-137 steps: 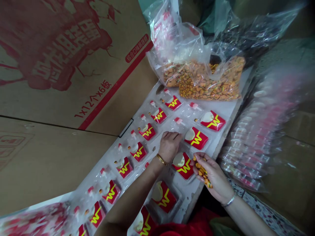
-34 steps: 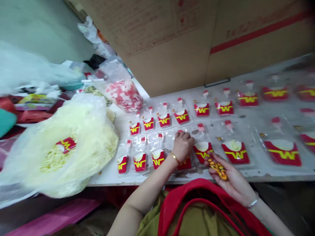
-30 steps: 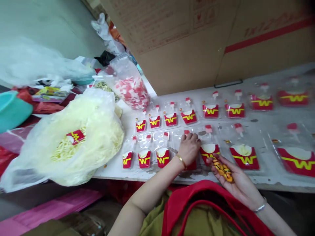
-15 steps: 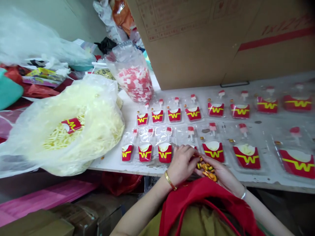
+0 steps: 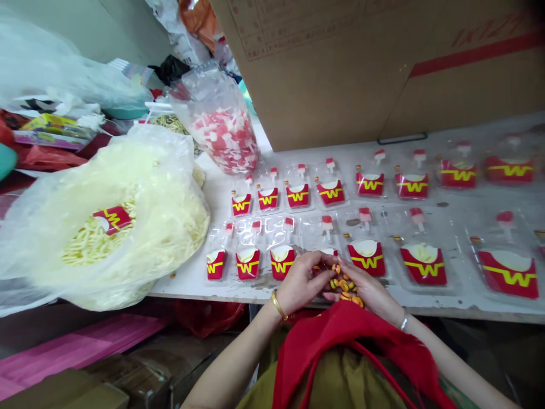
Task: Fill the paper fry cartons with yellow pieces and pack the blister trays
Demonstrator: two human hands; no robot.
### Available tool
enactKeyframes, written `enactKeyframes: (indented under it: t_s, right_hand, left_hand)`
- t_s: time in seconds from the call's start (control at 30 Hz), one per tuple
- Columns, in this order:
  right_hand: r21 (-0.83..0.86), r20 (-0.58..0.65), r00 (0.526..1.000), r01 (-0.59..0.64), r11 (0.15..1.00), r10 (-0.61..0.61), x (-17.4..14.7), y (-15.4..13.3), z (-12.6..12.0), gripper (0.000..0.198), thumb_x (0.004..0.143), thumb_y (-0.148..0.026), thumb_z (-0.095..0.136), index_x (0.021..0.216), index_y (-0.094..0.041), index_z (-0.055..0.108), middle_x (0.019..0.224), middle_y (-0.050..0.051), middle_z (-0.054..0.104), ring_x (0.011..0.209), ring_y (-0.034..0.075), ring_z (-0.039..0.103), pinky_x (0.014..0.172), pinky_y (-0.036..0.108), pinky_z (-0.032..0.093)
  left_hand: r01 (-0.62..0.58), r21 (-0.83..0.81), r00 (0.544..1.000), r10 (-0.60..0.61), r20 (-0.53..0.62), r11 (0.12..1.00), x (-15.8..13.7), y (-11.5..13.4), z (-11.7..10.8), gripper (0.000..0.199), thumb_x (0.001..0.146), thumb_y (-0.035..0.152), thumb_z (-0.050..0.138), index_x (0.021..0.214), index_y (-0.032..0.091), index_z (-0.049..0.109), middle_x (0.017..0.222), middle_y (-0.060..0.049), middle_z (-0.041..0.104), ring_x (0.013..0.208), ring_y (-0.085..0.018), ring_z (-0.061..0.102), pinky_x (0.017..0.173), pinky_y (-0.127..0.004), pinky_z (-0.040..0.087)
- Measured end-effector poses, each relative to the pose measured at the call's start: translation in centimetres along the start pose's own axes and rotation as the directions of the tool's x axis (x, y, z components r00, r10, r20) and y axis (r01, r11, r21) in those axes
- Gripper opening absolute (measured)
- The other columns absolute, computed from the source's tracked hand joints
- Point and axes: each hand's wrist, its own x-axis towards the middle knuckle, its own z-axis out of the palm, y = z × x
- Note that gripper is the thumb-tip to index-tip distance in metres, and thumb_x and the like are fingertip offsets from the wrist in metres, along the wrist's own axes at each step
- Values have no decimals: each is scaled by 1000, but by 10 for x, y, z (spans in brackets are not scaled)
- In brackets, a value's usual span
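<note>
My right hand (image 5: 377,291), with a silver bracelet, cups several tiny toy burgers (image 5: 343,284) in its palm. Over it comes my left hand (image 5: 300,281), wearing a gold bangle; its thumb and forefinger pinch a toy burger (image 5: 335,268). Both hands are at the table's front edge. Behind them, partly hidden, lies a clear plastic blister pack with a popsicle charm (image 5: 327,222) and a red fries carton (image 5: 330,251). To its right, another pack holds a red fries carton (image 5: 366,257) and a popsicle charm (image 5: 365,215).
Two rows of similar packs (image 5: 240,204) line the white table (image 5: 264,289). At left stands an open bag of toy fries (image 5: 170,227) with a loose red carton (image 5: 112,220) on top. Behind are a bag of popsicle charms (image 5: 225,136) and a large cardboard box (image 5: 340,85).
The view has shifted slightly. A toy burger now shows at my left fingertips, raised above the others in my right palm. The packs lie as before.
</note>
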Motion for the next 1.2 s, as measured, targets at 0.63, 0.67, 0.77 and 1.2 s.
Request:
enactKeyframes:
  t_s: [0.63, 0.67, 0.77, 1.2]
  right_hand:
    - [93, -12, 999, -35, 995, 36, 1, -8, -14, 30, 70, -22, 75, 96, -19, 61, 89, 4, 70, 82, 16, 68, 64, 19, 55]
    - [93, -13, 999, -34, 995, 35, 1, -9, -14, 31, 69, -23, 75, 96, -19, 61, 90, 4, 70, 79, 15, 68, 60, 18, 54]
    - [111, -2, 999, -37, 993, 37, 4, -11, -14, 32, 70, -24, 74, 99, -19, 60, 95, 5, 70, 76, 15, 67, 56, 18, 53]
    - [83, 78, 995, -73, 994, 66, 0, -13, 2, 44, 74, -18, 62, 118, -20, 55, 92, 6, 69, 75, 17, 66, 58, 23, 52]
  left_hand:
    - [-375, 774, 920, 104, 378, 510, 62, -38, -62, 12, 86, 21, 51, 91, 19, 61, 89, -5, 60, 87, -19, 49, 77, -34, 29]
    - [-393, 783, 913, 100, 396, 482, 62, -39, -61, 11, 85, 21, 52, 89, 19, 62, 88, -6, 59, 86, -19, 49, 78, -35, 28]
    - [-414, 815, 906, 100, 411, 405, 57, -40, -55, 14, 88, 20, 49, 87, 17, 63, 87, -7, 58, 86, -21, 47, 78, -37, 29]
    - [-114, 392, 988, 62, 143, 913, 11, -1, -31, 23, 90, 33, 50, 105, 22, 62, 101, -6, 58, 96, -18, 53, 85, -31, 40]
